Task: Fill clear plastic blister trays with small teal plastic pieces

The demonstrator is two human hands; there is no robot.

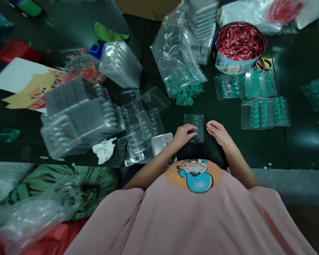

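Note:
In front of me on the dark table lies a small clear plastic tray (200,139) with a short column of translucent green plastic pieces (196,120) in its middle. My left hand (184,135) reaches over the tray's left side, thumb and fingertips curled around one of these green pieces. Just right of the tray, apart from it, my right hand (218,133) hovers with its fingertips drawn together; whatever they may hold is too small to make out. Beyond the tray, a heap of loose green pieces (186,95) spills from a clear plastic bag (172,46).
Filled trays (266,112) lie to the right, below a round tin (235,65) of red packets and scissors (263,63). Loose empty trays (140,122), stacked clear trays (79,109) and a crumpled white tissue (104,150) occupy the left.

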